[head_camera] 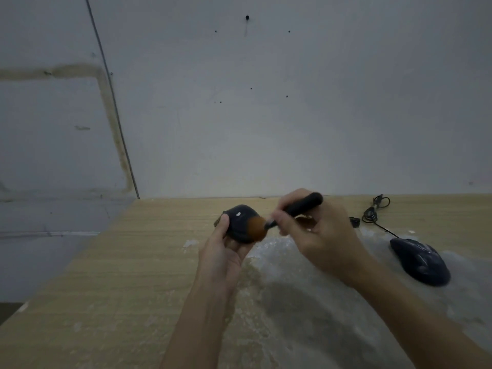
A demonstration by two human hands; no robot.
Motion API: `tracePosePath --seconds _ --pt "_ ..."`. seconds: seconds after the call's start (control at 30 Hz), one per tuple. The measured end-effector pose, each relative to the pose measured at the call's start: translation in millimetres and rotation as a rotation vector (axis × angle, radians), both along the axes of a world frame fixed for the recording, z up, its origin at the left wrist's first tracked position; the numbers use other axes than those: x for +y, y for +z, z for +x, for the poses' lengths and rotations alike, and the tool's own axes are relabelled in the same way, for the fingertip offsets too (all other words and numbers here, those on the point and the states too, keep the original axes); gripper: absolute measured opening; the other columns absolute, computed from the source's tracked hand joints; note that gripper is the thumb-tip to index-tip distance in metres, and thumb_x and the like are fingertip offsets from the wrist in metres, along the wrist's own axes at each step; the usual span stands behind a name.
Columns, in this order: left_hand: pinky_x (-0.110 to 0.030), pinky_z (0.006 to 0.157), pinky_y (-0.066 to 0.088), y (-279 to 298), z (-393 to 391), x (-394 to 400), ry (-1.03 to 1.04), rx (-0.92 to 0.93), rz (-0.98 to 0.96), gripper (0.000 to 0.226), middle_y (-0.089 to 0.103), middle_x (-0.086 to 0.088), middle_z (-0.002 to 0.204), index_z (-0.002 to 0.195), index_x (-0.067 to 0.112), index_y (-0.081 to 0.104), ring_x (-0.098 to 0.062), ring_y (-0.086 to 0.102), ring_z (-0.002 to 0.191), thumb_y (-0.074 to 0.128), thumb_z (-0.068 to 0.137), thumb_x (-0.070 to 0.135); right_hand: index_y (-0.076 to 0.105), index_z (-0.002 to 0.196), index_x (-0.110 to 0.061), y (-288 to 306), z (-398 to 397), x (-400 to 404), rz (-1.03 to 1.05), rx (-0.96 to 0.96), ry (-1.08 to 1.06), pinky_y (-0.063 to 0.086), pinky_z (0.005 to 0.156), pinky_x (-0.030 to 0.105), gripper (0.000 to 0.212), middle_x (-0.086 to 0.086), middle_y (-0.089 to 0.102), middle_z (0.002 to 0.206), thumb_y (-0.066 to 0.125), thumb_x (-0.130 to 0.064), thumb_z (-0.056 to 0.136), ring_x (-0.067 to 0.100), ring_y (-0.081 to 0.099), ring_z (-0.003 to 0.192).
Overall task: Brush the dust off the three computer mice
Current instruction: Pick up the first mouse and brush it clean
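My left hand (pixel 222 255) holds a dark computer mouse (pixel 239 218) lifted above the wooden table, with the thumb on its left side. A white speck shows on its top. My right hand (pixel 316 233) grips a brush with a black handle (pixel 306 205). Its brown bristle head (pixel 257 229) presses against the right side of the held mouse. A second dark mouse (pixel 420 262) lies on the table at the right, its cable (pixel 372 211) bundled behind it near the wall. Only these two mice are in view.
The light wooden table (pixel 119 275) runs up to a grey wall (pixel 266 115). A pale dusty patch (pixel 292 288) covers the tabletop under my hands. The table's left edge drops off diagonally at the left.
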State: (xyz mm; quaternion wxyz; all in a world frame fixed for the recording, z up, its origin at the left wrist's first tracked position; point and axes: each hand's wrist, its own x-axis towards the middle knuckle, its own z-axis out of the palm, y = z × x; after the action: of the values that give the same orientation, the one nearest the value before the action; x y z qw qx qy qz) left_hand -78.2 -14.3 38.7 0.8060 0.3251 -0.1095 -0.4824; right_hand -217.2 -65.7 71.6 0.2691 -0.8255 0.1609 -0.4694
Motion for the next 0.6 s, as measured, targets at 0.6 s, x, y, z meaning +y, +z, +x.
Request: tracePosePath --seconds 0.6 --pt "-0.022 0.047 0.055 0 3 5 -0.052 -0.030 0.026 0.020 0.064 -0.014 0.087 0.095 0.003 0.058 -0.022 0.065 0.070 0.048 0.093 0.020 0.061 0.084 -0.004 -5 -15 -11 0.157 -0.229 0.036 0.055 0.064 0.023 0.015 0.006 0.064 0.072 0.060 -0.019 0.083 0.015 0.066 0.065"
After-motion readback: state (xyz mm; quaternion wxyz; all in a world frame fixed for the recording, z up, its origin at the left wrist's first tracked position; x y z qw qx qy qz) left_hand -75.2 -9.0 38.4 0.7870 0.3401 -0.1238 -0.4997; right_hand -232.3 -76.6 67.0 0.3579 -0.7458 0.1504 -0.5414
